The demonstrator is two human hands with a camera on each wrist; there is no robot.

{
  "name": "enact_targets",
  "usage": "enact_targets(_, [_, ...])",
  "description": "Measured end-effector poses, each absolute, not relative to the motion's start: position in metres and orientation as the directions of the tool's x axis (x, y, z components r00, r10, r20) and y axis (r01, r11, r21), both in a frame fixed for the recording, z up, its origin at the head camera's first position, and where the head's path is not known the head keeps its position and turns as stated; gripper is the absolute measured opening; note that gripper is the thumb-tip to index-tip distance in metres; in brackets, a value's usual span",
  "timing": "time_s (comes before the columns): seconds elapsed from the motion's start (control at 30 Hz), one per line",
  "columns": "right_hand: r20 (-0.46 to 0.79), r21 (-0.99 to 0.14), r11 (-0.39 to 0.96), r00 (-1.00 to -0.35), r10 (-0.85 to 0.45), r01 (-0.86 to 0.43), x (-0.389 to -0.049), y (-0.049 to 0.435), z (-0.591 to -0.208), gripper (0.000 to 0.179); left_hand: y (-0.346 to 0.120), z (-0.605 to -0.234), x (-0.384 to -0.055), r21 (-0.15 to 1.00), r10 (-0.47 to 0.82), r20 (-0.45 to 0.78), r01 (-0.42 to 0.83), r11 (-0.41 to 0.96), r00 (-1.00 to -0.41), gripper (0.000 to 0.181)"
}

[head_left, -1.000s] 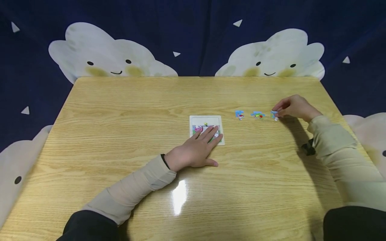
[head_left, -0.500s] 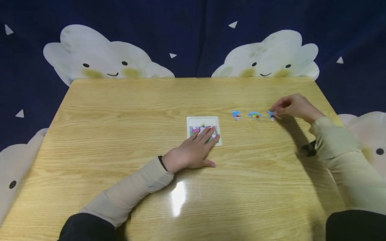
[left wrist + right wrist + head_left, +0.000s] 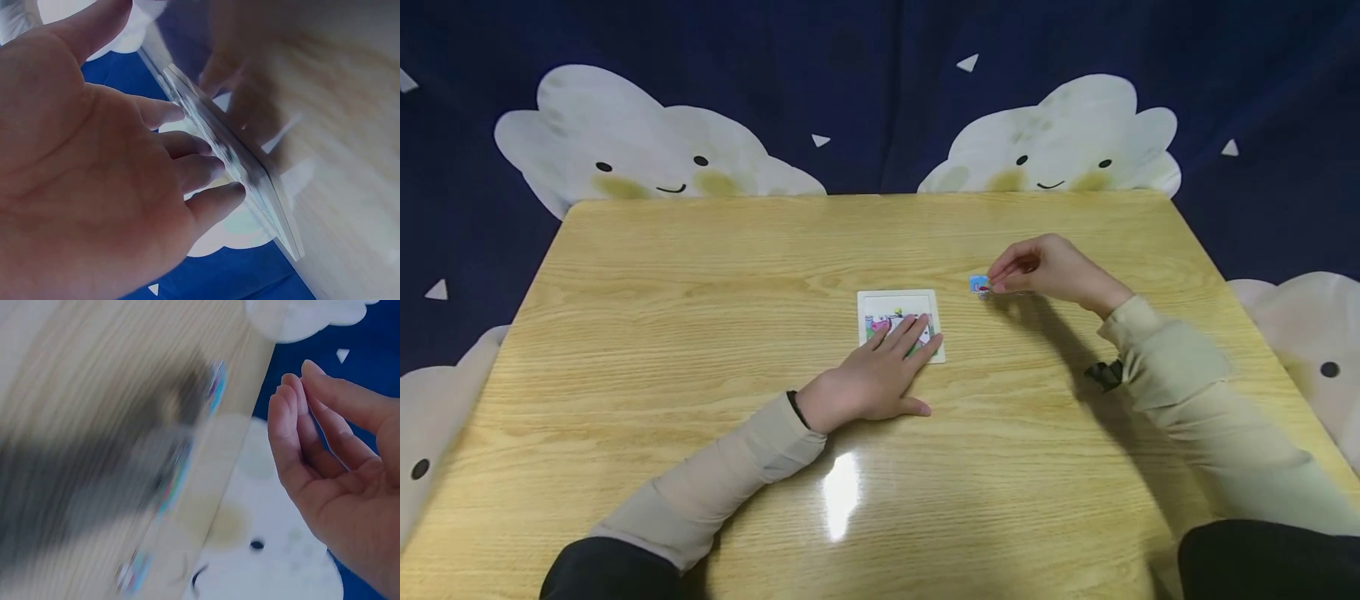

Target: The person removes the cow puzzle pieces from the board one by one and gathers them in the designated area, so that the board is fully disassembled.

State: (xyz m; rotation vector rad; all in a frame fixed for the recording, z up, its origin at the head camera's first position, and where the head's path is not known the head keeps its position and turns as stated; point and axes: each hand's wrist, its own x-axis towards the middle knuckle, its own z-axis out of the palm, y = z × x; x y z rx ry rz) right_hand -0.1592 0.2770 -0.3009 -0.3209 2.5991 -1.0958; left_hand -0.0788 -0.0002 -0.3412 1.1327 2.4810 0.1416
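Note:
My left hand rests with spread, straight fingers on a square white-framed puzzle board, which bears a cow picture along its lower part. In the left wrist view the fingertips of my left hand touch the board, seen nearly edge-on. To the board's right, my right hand hovers beside a small blue puzzle piece. Its thumb and fingertips come close together with nothing visible between them. In the right wrist view, three puzzle pieces, the middle one among them, lie in a row, blurred, below my right hand.
The wooden table has a glare spot near the front. Behind its far edge hangs a dark blue cloth with white smiling clouds. A dark object sits under the right wrist.
My right hand has moved left along the row, from the rightmost piece to the leftmost, hiding the other two in the head view. My left hand stays on the board. The head view has shifted slightly.

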Motion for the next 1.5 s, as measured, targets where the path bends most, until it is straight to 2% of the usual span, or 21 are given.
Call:
enact_targets(0.33, [-0.191, -0.795, 0.590, -0.867, -0.461, -0.139, -0.177, 0.200, -0.314, 0.015, -0.010, -0.339, -0.067, 0.286, 0.757, -0.292, 0.702, 0.652, -0.584, 0.088])
enact_targets(0.63, [-0.224, -0.770, 0.605, -0.804, -0.552, -0.201, -0.184, 0.152, -0.330, 0.014, -0.013, -0.341, -0.065, 0.270, 0.763, -0.286, 0.715, 0.645, -0.580, 0.088])
enact_targets(0.97, [-0.316, -0.674, 0.706, -0.779, -0.542, -0.218, -0.184, 0.132, -0.329, 0.007, -0.013, -0.341, -0.067, 0.295, 0.764, -0.296, 0.706, 0.644, -0.573, 0.091])
enact_targets(1.23, [-0.365, -0.656, 0.730, -0.764, -0.531, -0.194, -0.182, 0.127, -0.325, 0.006, -0.012, -0.340, -0.067, 0.302, 0.757, -0.313, 0.695, 0.652, -0.574, 0.092])
enact_targets(1.37, [-0.386, -0.683, 0.710, -0.739, -0.552, -0.173, -0.180, 0.125, -0.324, 0.008, -0.012, -0.339, -0.068, 0.304, 0.754, -0.322, 0.692, 0.655, -0.572, 0.092])
enact_targets(1.5, [-0.367, -0.669, 0.714, -0.743, -0.560, -0.207, -0.179, 0.122, -0.323, 0.008, -0.012, -0.339, -0.068, 0.288, 0.750, -0.332, 0.695, 0.659, -0.572, 0.092])
